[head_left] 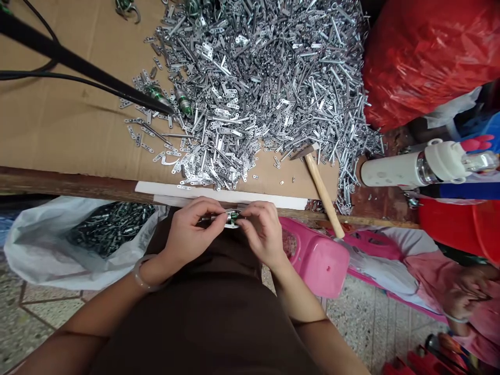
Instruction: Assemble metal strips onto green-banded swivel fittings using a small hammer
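My left hand [195, 233] and right hand [263, 233] pinch the small green metal part [233, 219] tightly between fingers [246, 212], steady below the counter [78, 130].

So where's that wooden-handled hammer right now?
In the head view, the hammer lies on the cardboard beside the heap of metal pieces, just right of the person's right hand, its handle reaching toward a pink plastic item.

A speckled grey terrazzo floor [375, 328] with dark inlaid lines runs beneath a long workbench with a dark wooden edge and a brown cardboard top [58, 120], a low pink plastic stool [322, 265] standing against it, near a crumpled red plastic sack [429, 57] and a red plastic tub [457, 224]
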Demonstrator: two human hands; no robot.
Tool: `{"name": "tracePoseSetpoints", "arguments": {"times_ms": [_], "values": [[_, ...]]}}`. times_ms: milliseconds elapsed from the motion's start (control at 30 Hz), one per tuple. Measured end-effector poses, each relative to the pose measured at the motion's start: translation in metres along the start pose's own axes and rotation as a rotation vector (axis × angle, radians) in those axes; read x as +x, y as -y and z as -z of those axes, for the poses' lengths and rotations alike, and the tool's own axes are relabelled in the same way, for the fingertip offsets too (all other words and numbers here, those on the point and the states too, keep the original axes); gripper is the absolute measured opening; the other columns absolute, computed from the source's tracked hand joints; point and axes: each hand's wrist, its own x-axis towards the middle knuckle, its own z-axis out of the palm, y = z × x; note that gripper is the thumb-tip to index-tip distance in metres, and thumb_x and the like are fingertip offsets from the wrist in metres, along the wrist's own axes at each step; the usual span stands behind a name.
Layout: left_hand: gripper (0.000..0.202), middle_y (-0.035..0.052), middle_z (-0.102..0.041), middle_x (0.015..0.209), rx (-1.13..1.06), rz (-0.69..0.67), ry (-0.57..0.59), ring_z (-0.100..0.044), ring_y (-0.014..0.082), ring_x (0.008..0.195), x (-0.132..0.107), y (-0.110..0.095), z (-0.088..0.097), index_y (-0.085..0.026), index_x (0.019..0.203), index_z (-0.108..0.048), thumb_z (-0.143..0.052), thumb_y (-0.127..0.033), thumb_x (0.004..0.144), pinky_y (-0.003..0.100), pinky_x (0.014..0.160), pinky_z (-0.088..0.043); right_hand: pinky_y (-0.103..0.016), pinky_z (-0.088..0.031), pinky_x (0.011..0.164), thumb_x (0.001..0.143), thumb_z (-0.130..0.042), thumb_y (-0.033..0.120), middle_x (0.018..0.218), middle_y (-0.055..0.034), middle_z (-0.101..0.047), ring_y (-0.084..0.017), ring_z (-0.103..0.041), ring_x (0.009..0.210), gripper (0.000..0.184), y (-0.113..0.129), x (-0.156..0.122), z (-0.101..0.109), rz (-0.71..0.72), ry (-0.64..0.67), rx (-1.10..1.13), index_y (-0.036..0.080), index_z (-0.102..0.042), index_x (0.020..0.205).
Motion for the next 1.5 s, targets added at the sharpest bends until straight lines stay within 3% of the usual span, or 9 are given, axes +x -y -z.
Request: {"name": "tracePoseSetpoints", "arguments": {"times_ms": [133,233,567,700,800,933,1100,1267,1500], "values": [[0.006,-0.0009,-0.062,0.071,0.008,0.018,0.036,-0.058,0.0103,0.067,-0.002,0.001,-0.002,-0.017,0.069,-0.059,-0.057,-0.016,0.075,0.021,0.063,-0.048,-0.032,-0.045,0.073,0.085,-0.052,0.026,0.077,-0.0012,-0.064,-0.016,-0.058,0.075,0.009,-0.002,-0.001,-0.001,0.005,0.035,0.043,0.023,-0.060,0.082],[0.007,-0.0004,-0.062,0.071,0.031,-0.007,0.060,-0.058,0.0102,0.068,-0.001,0.000,-0.001,-0.017,0.070,-0.058,-0.055,-0.014,0.075,0.021,0.065,-0.047,-0.031,-0.044,0.073,0.085,-0.054,0.023,0.078,-0.0003,-0.066,-0.015,-0.058,0.076,0.010,0.000,0.000,0.000,0.034,0.041,0.048,0.023,-0.060,0.092],[0.009,0.0012,-0.067,0.078,0.255,-0.271,0.121,-0.063,0.0109,0.073,-0.003,0.000,0.005,-0.017,0.079,-0.061,-0.053,-0.017,0.082,0.020,0.069,-0.050,-0.034,-0.036,0.077,0.085,-0.052,0.024,0.082,-0.0029,-0.065,-0.018,-0.053,0.082,0.012,0.005,0.000,0.006,0.006,0.133,-0.200,0.024,-0.064,0.086],[0.013,0.0008,-0.069,0.088,0.412,-0.570,0.097,-0.063,0.0134,0.086,-0.006,0.021,0.005,-0.020,0.095,-0.062,-0.059,-0.020,0.082,0.031,0.091,-0.048,-0.032,-0.035,0.078,0.083,-0.057,0.025,0.076,0.0011,-0.064,-0.015,-0.055,0.079,0.009,0.001,0.008,0.003,-0.182,0.233,-0.052,0.023,-0.064,0.078],[0.028,0.0001,-0.068,0.100,0.596,-0.712,0.113,-0.059,0.0182,0.100,-0.006,0.041,0.006,-0.023,0.107,-0.059,-0.064,-0.024,0.080,0.045,0.107,-0.033,-0.034,-0.031,0.080,0.081,-0.060,0.024,0.075,0.0022,-0.065,-0.015,-0.056,0.079,0.008,-0.002,0.013,-0.002,-0.292,0.266,-0.024,0.023,-0.065,0.075],[0.029,-0.0002,-0.068,0.102,0.711,-0.711,0.111,-0.056,0.0201,0.101,-0.005,0.046,0.005,-0.024,0.109,-0.059,-0.061,-0.018,0.081,0.051,0.110,-0.023,-0.036,-0.030,0.080,0.078,-0.064,0.029,0.082,0.0005,-0.064,-0.019,-0.053,0.087,0.006,-0.011,0.017,-0.003,-0.326,0.252,-0.126,0.025,-0.067,0.079],[0.020,0.0036,-0.066,0.088,0.693,-0.560,0.133,-0.055,0.0225,0.096,-0.003,0.026,0.001,-0.021,0.103,-0.061,-0.054,-0.019,0.084,0.056,0.105,-0.030,-0.036,-0.035,0.079,0.080,-0.061,0.030,0.089,-0.0016,-0.063,-0.019,-0.052,0.087,0.017,-0.023,0.045,0.005,-0.231,0.238,-0.095,0.024,-0.064,0.096],[0.019,0.0042,-0.065,0.085,0.619,-0.512,0.132,-0.055,0.0225,0.093,-0.004,0.022,0.002,-0.017,0.102,-0.060,-0.055,-0.017,0.083,0.054,0.101,-0.037,-0.038,-0.035,0.083,0.083,-0.056,0.024,0.092,-0.0027,-0.062,-0.022,-0.050,0.093,0.011,-0.029,0.069,-0.001,-0.065,0.187,-0.223,0.025,-0.066,0.088],[0.007,0.0026,-0.066,0.087,0.490,-0.472,0.063,-0.057,0.0204,0.097,-0.008,0.026,0.003,-0.017,0.089,-0.058,-0.057,-0.017,0.082,0.048,0.102,-0.040,-0.031,-0.042,0.079,0.089,-0.044,0.021,0.089,-0.0027,-0.064,-0.017,-0.055,0.088,0.020,-0.005,0.037,0.009,-0.040,0.216,0.046,0.023,-0.063,0.095]]}}
